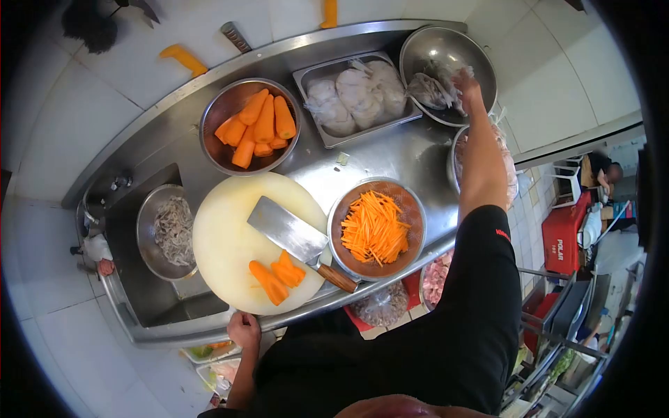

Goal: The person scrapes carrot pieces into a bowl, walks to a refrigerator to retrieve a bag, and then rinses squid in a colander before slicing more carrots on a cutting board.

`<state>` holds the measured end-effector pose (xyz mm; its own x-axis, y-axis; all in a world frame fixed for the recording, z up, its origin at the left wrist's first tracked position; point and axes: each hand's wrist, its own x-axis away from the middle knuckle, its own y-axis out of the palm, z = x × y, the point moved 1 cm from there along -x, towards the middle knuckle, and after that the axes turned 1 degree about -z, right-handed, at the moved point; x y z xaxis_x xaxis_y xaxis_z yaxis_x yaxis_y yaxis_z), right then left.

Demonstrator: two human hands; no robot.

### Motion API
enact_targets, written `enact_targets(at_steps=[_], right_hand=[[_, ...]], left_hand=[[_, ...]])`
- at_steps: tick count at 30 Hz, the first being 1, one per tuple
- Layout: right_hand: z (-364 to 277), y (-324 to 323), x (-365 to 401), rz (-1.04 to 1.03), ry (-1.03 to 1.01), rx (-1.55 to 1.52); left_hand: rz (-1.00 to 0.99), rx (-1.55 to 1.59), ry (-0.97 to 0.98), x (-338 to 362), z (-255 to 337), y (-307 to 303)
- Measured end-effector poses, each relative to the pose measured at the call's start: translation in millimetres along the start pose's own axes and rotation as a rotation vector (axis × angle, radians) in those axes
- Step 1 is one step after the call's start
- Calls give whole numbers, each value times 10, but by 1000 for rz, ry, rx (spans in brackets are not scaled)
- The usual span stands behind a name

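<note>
At the far right of the counter, my right hand (468, 92) reaches into a large metal bowl (433, 47), its fingers closed on a crumpled clear plastic bag (431, 90). My left hand (244, 329) is closed in a loose fist against the counter's front edge, just below the cutting board. A cleaver (289, 230) with a wooden handle lies flat on the round cutting board (223, 244), beside cut carrot pieces (270, 282). Right of the board, a metal bowl (334, 240) contains shredded carrot (373, 228).
Peeled carrots (263, 120) fill another bowl behind the board. A rectangular tray (333, 141) contains several plastic-wrapped bundles (359, 90). In the sink (129, 296) sits a bowl of greyish strips (174, 230). Bagged food stands below the counter; a red cooler (561, 240) and a person are at far right.
</note>
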<state>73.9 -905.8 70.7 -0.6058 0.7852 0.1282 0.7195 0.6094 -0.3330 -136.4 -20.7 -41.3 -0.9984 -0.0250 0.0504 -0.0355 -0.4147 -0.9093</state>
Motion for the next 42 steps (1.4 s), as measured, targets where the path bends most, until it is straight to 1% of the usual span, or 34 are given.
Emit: enact_targets(at_steps=[3,4,7,8,11,15,16,19,22,24,25,27,28,29,30,31,32,33,35,38,41,42], right_hand=[[119,-33,100,-15,48,128],[196,-23,123,2,41,63],[268,50,182,-60,55,428],[335,151,279,45,5,407],[527,312,238,9,-588,867],[569,628,225,0,-394,911],[483,631,305,46,-318,949],[536,610,170,-9,-328,1011],[737,464,223,240,-330,601],[567,558,617,272,43,187],[520,611,858,282,236,-21],[696,669,1008,301,355,-247],[1095,462,721,129,346,-417],[1194,409,525,145,317,-614],[1070,432,561,234,320,-734],[1016,494,561,326,242,-742],[1330,406,252,226,232,-636],[1129,580,431,417,244,-567],[1853,472,-159,351,224,-847],[1816,494,-53,326,283,-1274],[1834,357,-290,198,485,-1391],[2221,177,-712,-78,479,-1388]], left_hand=[[2,-10,13,-5,30,-18],[11,-11,36,0,33,-19],[39,-15,100,-22,12,4],[42,-18,118,-22,2,6],[54,9,152,-30,47,-8],[38,3,166,-29,-22,28],[37,-3,161,-29,-13,25],[33,-3,150,-23,25,7],[43,9,143,-48,50,13],[63,-14,125,-39,71,4],[37,3,125,-46,79,-23],[-11,40,111,-84,143,-74],[-3,61,101,-107,141,-56],[-48,89,86,-120,145,-77],[-21,55,139,-144,235,-149],[-116,-26,55,-133,174,-173],[-85,-38,58,-127,123,-163],[-60,-45,81,-133,77,-137],[-22,-31,116,-107,19,-114],[-27,-43,84,-75,-4,-73],[11,-48,75,-86,25,-111],[18,-46,67,-62,2,-98]])
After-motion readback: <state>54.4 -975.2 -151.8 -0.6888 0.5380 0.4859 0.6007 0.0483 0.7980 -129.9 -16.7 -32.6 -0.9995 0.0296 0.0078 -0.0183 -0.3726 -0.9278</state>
